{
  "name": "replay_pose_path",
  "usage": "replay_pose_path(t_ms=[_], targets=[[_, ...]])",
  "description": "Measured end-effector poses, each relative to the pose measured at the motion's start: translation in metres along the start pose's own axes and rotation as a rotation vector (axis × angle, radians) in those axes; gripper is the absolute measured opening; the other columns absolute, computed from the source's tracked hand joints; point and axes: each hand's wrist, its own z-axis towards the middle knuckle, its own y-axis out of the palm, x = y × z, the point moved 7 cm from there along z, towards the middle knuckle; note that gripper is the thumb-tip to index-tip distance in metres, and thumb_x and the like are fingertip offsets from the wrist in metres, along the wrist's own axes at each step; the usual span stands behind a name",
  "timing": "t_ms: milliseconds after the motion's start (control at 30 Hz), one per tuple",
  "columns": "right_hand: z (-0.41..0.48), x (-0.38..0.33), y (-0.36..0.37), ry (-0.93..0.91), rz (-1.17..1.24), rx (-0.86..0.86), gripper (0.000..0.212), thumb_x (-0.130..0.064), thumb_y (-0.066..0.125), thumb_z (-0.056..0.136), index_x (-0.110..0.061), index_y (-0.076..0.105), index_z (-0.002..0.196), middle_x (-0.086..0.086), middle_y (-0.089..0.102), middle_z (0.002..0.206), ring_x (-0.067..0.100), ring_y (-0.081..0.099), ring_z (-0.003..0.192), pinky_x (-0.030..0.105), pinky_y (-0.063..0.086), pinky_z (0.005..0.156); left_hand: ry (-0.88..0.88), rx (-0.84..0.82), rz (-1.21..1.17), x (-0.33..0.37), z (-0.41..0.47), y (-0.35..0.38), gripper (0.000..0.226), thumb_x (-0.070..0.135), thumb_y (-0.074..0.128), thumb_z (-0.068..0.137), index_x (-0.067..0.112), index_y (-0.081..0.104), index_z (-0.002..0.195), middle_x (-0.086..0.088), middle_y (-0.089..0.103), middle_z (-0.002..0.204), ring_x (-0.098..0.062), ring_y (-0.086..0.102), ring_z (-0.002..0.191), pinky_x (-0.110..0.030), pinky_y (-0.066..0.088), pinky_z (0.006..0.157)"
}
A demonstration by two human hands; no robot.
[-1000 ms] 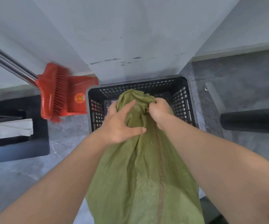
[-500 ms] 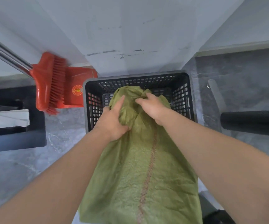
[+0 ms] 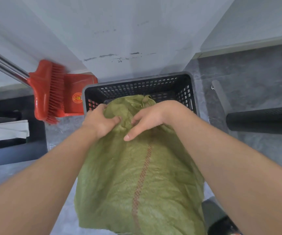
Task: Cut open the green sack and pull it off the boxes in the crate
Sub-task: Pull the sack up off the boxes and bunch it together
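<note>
A green woven sack (image 3: 136, 175) with a red stripe down its middle stands in a black slotted plastic crate (image 3: 136, 87) and rises toward me, covering whatever is inside. Its tied top knot (image 3: 146, 100) points toward the far crate wall. My left hand (image 3: 101, 122) grips a fold of the sack on its upper left, fingers curled into the fabric. My right hand (image 3: 147, 120) rests on the upper right of the sack, fingers bent and pinching the cloth, thumb stretched out. No boxes and no cutting tool show.
A red broom (image 3: 47, 92) and red dustpan (image 3: 76, 92) lean against the white wall left of the crate. A dark bin with white sheets (image 3: 6, 129) sits far left. A black ribbed roll (image 3: 262, 120) lies on the grey floor at right.
Both hands have slid down from the bunched top of the sack onto its upper face. The right hand released the neck, so the knot is exposed and the sack lies flatter.
</note>
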Motion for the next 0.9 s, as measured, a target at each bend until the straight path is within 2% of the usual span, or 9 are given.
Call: replay_pose_path(t_ms=[100,200,267,400,500,600,667,800,900], targets=[[0.003,0.014,0.026,0.057,-0.027,-0.118,0.106,-0.073,0.072,0.077,-0.017,0.035,0.159,0.001,0.03,0.167,0.024,0.031,0.152,0.046,0.028,0.122,0.051,-0.124,-0.023,-0.002,-0.015,0.014,0.087,0.039,0.087,0.069,0.025,0.05,0.146,-0.003,0.067,0.119,-0.027,0.068,0.109,-0.039,0.054,0.102],[0.019,0.03,0.069,0.112,0.128,-0.139,0.12,-0.076,0.068,0.079,-0.02,0.007,0.165,-0.001,0.008,0.173,0.023,0.014,0.158,0.047,0.018,0.126,0.103,-0.118,0.179,-0.014,-0.022,0.027,0.077,0.025,0.086,0.078,0.021,0.053,0.148,-0.007,0.071,0.123,-0.027,0.068,0.111,-0.03,0.051,0.099],[0.031,0.039,0.091,0.092,0.193,-0.093,0.123,-0.08,0.064,0.079,-0.025,-0.007,0.164,-0.004,-0.002,0.173,0.02,0.007,0.159,0.043,0.015,0.127,0.096,-0.134,0.246,-0.03,-0.023,0.04,0.076,0.027,0.084,0.084,0.018,0.051,0.151,-0.009,0.067,0.137,-0.029,0.063,0.125,-0.034,0.049,0.107],[0.062,0.056,0.113,0.014,0.24,0.066,0.128,-0.08,0.066,0.074,-0.037,-0.02,0.159,-0.003,-0.007,0.172,0.019,0.005,0.159,0.048,0.015,0.127,0.093,-0.211,0.163,-0.052,-0.021,0.057,0.071,0.046,0.08,0.084,0.025,0.056,0.147,-0.001,0.063,0.14,-0.023,0.063,0.126,-0.031,0.05,0.105],[0.075,0.056,0.114,-0.098,0.201,0.229,0.1,-0.064,0.061,0.091,-0.032,-0.001,0.164,0.001,0.016,0.172,0.022,0.02,0.156,0.047,0.023,0.125,0.117,-0.321,-0.094,-0.071,-0.006,0.068,0.108,0.078,0.084,0.057,0.032,0.05,0.15,0.012,0.059,0.146,-0.011,0.059,0.132,-0.037,0.047,0.113],[0.078,0.044,0.108,-0.124,0.164,0.374,0.07,-0.051,0.051,0.103,-0.027,0.021,0.162,0.003,0.038,0.163,0.028,0.04,0.146,0.048,0.035,0.118,0.196,-0.373,-0.155,-0.061,-0.02,0.067,0.121,0.066,0.092,0.054,0.033,0.039,0.157,0.018,0.044,0.153,-0.004,0.044,0.141,-0.033,0.037,0.12],[0.083,0.038,0.1,-0.069,0.137,0.399,0.058,-0.047,0.045,0.106,-0.023,0.033,0.157,0.007,0.05,0.154,0.031,0.051,0.137,0.048,0.043,0.111,0.271,-0.333,-0.021,-0.049,-0.033,0.067,0.124,0.061,0.092,0.052,0.041,0.032,0.159,0.011,0.037,0.156,-0.009,0.036,0.144,-0.035,0.033,0.123],[0.092,0.029,0.08,0.051,0.026,0.351,0.042,-0.043,0.04,0.109,-0.017,0.057,0.137,0.008,0.06,0.139,0.029,0.062,0.119,0.045,0.052,0.096,0.245,-0.18,0.321,-0.042,-0.044,0.067,0.096,0.054,0.083,0.07,0.065,0.028,0.148,-0.005,0.018,0.165,-0.027,0.011,0.157,-0.054,0.016,0.126],[0.097,0.028,0.067,0.113,-0.053,0.358,0.035,-0.041,0.042,0.11,-0.014,0.061,0.118,0.008,0.063,0.125,0.027,0.063,0.11,0.041,0.051,0.084,0.115,-0.16,0.353,-0.059,-0.035,0.072,0.058,0.044,0.068,0.094,0.065,0.042,0.142,-0.006,0.018,0.167,-0.034,0.014,0.156,-0.057,0.015,0.126]])
